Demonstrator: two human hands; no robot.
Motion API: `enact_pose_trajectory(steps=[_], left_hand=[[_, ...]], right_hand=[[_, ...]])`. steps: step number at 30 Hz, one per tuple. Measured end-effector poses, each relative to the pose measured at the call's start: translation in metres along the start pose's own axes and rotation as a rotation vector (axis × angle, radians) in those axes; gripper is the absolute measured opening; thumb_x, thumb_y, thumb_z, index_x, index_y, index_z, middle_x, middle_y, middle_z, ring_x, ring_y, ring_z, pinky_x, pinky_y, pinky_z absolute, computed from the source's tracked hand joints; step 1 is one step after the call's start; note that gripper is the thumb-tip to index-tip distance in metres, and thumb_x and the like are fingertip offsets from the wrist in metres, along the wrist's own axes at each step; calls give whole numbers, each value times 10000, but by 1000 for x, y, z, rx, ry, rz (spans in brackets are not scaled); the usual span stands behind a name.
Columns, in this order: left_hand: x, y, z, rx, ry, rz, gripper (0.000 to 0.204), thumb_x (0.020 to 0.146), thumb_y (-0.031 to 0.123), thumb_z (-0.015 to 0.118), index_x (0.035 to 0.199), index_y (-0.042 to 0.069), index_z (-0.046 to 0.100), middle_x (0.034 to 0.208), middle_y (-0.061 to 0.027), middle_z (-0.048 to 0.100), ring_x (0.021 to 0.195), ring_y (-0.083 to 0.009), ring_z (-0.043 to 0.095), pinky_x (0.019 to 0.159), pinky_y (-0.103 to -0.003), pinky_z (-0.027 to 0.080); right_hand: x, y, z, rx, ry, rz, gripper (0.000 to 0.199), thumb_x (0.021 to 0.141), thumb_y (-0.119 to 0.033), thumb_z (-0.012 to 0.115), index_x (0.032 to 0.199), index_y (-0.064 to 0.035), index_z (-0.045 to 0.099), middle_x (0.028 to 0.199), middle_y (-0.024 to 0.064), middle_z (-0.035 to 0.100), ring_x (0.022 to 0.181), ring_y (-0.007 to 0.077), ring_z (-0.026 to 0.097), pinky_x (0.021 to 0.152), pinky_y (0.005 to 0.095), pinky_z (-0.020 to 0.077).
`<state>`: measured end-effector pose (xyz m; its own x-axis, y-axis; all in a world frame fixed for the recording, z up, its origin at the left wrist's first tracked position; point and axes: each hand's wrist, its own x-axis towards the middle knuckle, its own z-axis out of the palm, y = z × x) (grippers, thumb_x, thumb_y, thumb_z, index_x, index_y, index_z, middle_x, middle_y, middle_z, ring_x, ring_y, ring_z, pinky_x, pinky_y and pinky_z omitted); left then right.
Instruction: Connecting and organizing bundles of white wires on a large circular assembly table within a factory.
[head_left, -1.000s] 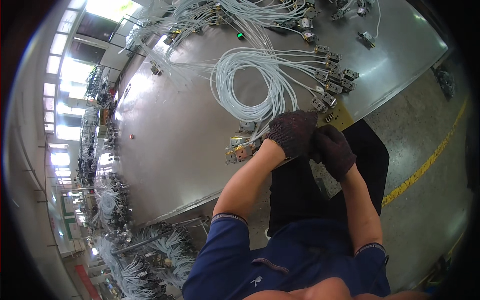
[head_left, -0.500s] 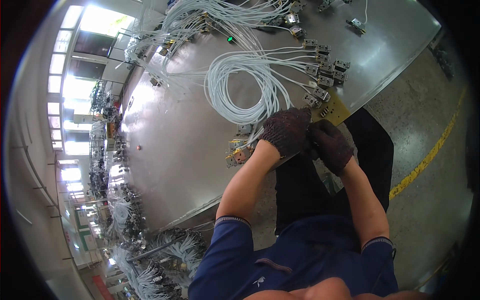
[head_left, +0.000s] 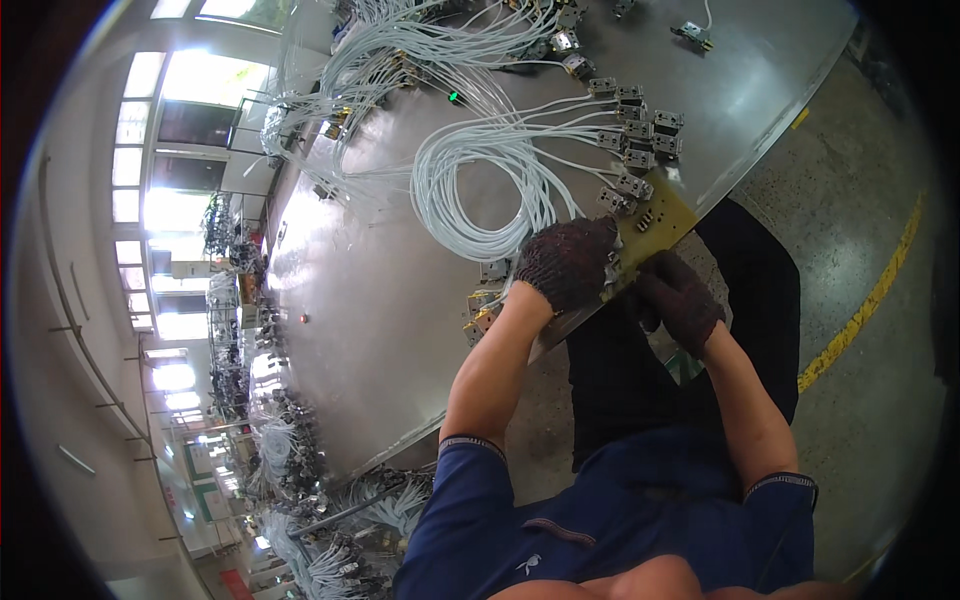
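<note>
My left hand (head_left: 568,262), in a dark knitted glove, is closed around a small metal fitting (head_left: 612,266) that shows only in part past the fingers. It rests over the near edge of a yellowish board (head_left: 668,214), beside a coil of white cables (head_left: 438,190). My right hand (head_left: 682,302), gloved alike, hovers just off the board's near edge with its fingers bent together; what they hold, if anything, is hidden. Metal blocks (head_left: 637,130) on the cable ends lie beyond the board. A few small dark pieces (head_left: 646,219) sit on it.
The metal table (head_left: 370,300) has a bare edge running toward the lower left. More white cables (head_left: 450,40) lie heaped at its far side. Several metal fittings (head_left: 482,305) are left of my left wrist. Cable bundles (head_left: 330,560) hang at the lower left.
My right hand has drawn apart from my left, toward me and to the right, uncovering more of the board. My left hand stays near the same spot. The view has shifted slightly.
</note>
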<state>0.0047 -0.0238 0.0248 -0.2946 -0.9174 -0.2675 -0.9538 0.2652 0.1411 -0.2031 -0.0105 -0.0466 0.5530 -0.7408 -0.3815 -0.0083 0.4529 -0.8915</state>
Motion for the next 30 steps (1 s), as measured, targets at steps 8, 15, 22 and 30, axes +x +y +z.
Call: enact_pose_trajectory(steps=[8,15,22,30], left_hand=[[11,12,-19,-739,40,-315,427,847,175,829,1215,53,650,1062,-97,756,1008,-195,719,844,-348,572],[1,-7,-31,-1036,-38,-67,572,833,224,853,1341,93,624,1138,-96,727,1074,-194,693,923,-356,563],[-58,-10,-11,-248,-67,-163,572,847,113,768,1393,126,599,1277,-130,667,1206,-304,641,1017,-424,525],[-59,-19,8,-168,117,-77,457,869,155,744,1314,108,656,1187,-146,698,1124,-323,668,996,-421,527]], right_hand=[[-8,6,10,-199,-118,-26,278,960,-205,611,1183,-39,615,898,80,681,715,171,673,657,333,537],[35,-3,24,-666,-173,-213,401,945,-255,604,1330,-144,630,1037,154,725,867,284,718,794,403,566],[64,-10,-6,-664,416,-653,514,966,-269,575,1463,-137,567,1030,145,733,831,255,707,789,377,563],[57,-43,-29,-153,164,-172,472,958,-215,596,1417,-106,602,854,70,675,687,141,629,661,308,534]])
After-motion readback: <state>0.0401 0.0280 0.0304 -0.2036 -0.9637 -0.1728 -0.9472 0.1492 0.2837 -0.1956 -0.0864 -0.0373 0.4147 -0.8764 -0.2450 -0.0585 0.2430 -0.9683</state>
